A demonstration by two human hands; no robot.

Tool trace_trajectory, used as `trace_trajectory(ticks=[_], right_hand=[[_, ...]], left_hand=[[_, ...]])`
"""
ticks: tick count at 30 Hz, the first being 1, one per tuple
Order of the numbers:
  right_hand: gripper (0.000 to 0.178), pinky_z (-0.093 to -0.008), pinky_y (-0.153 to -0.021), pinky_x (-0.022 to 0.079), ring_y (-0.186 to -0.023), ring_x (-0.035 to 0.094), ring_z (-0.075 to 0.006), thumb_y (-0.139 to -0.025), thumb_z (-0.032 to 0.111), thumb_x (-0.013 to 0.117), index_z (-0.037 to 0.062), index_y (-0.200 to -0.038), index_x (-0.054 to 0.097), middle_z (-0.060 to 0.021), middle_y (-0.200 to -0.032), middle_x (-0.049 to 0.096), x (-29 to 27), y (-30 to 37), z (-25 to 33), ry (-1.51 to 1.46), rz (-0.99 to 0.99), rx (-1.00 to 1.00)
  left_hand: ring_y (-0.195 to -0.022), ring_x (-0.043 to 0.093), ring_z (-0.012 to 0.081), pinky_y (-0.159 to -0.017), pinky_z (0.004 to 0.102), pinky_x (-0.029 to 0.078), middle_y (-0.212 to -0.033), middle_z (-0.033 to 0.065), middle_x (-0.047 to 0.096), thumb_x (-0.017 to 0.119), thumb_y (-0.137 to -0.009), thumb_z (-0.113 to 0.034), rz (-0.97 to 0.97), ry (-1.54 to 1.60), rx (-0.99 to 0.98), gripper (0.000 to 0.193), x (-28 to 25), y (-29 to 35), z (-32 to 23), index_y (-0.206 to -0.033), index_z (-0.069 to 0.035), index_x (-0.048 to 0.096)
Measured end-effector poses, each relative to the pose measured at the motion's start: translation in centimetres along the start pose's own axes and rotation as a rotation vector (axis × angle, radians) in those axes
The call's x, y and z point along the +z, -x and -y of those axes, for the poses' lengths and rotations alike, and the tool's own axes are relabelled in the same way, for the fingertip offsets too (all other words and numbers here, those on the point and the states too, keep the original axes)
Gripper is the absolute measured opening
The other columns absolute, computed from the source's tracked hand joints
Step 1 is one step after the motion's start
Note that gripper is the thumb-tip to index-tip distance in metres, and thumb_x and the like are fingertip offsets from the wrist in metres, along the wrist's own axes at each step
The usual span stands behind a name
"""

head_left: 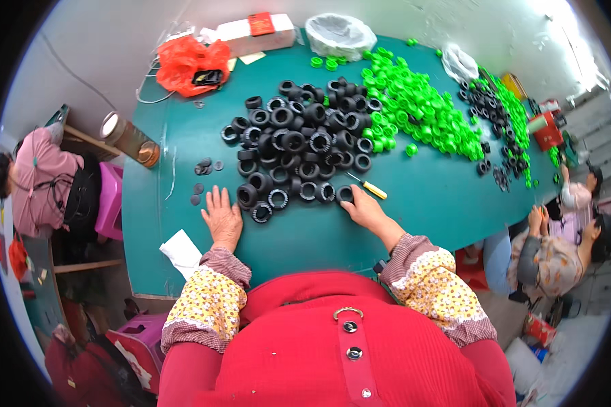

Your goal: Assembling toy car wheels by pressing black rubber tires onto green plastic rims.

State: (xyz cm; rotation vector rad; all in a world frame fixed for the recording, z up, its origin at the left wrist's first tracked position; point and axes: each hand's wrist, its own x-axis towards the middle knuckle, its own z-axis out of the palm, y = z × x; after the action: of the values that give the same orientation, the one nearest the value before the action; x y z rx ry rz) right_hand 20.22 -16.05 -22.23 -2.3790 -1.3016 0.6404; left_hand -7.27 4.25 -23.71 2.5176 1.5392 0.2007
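Observation:
My left hand [223,218] lies flat on the green table with its fingers spread, just left of a heap of small black toy tyres [295,136]. It holds nothing. At the heap's near right edge, my right hand [366,209] has its thumb and fingers closed around a single black tyre [345,194]. A screwdriver [373,189] with a yellow handle lies just beyond that hand. Right of the tyres spreads a pile of bright green plastic wheel hubs [428,112]. Several flat black discs [202,167] lie beyond my left hand.
A bottle [130,139] stands at the table's left edge, a white paper [181,254] near the front left. Along the back are a red plastic bag [183,61], a white box [256,35] and a lined basin [340,37]. Other people sit at the far left and right.

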Motion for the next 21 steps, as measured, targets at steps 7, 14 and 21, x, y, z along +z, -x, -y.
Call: trace_trajectory(ticks=[7,14,21], right_hand=[[0.064,-0.0392,-0.086,0.041,-0.103,0.050,-0.0354,-0.078,0.034,0.058,-0.0037,-0.123,0.035,-0.0235,-0.111,0.052,-2.8,0.4,1.1,-0.001,0.047,0.060],[0.054,-0.0408,-0.086,0.040,-0.102,0.045,-0.0370,-0.073,0.024,0.064,-0.0007,-0.116,0.043,-0.0203,-0.108,0.050,-3.7,2.3,-5.1,0.213,-0.335,0.056],[0.092,-0.0452,-0.100,0.028,-0.122,0.024,-0.0431,-0.064,0.040,0.070,-0.0081,-0.129,0.025,-0.0304,-0.133,0.023,-2.8,5.4,-7.2,0.388,0.022,0.065]], left_hand=[[-0.130,0.019,0.0298,-0.099,0.0579,0.019,-0.139,0.0098,0.025,0.047,-0.084,-0.024,-0.019,0.053,0.019,0.048,0.1,0.0,-0.4,-0.127,-0.009,0.035],[-0.129,0.021,0.0292,-0.097,0.0563,0.021,-0.138,0.0106,0.027,0.049,-0.081,-0.025,-0.036,-0.001,0.001,0.050,-0.5,0.1,-0.1,-0.126,-0.008,0.037],[-0.131,0.014,0.0307,-0.100,0.0570,0.016,-0.142,0.0115,0.018,0.045,-0.083,-0.028,0.050,0.069,0.010,0.055,-0.3,0.2,0.3,-0.131,-0.007,0.030]])
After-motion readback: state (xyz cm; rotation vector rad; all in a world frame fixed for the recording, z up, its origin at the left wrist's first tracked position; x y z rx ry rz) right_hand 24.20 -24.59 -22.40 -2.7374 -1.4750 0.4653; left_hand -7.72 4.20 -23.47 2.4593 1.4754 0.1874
